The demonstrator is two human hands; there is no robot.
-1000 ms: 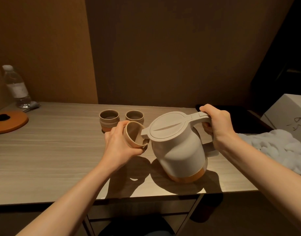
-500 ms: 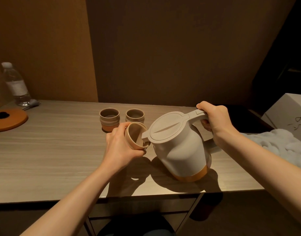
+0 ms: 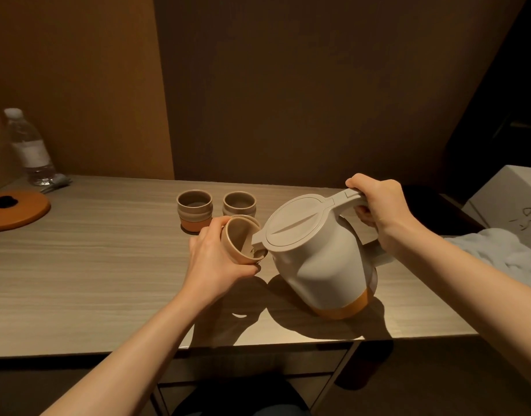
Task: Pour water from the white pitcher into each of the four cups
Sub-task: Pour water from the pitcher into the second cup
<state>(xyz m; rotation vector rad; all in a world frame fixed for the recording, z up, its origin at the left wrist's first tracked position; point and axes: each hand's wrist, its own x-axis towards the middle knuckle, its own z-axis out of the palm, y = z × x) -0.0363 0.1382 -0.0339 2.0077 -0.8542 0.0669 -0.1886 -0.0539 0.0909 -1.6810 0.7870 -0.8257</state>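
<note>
The worktop (image 3: 78, 265) carries everything. Near its right edge the white pitcher (image 3: 321, 265) tilts left, spout low, its long axis leaning toward the held cup (image 3: 238, 244). The right hand (image 3: 378, 211) wraps the handle in a closed grip. The left hand (image 3: 216, 262), fingers curled round the cup, holds it tipped, mouth touching the spout. Two cups (image 3: 194, 209) stand farther back; the fourth is mostly hidden.

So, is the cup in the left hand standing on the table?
No, the left hand holds the cup tilted at the pitcher spout.
</note>
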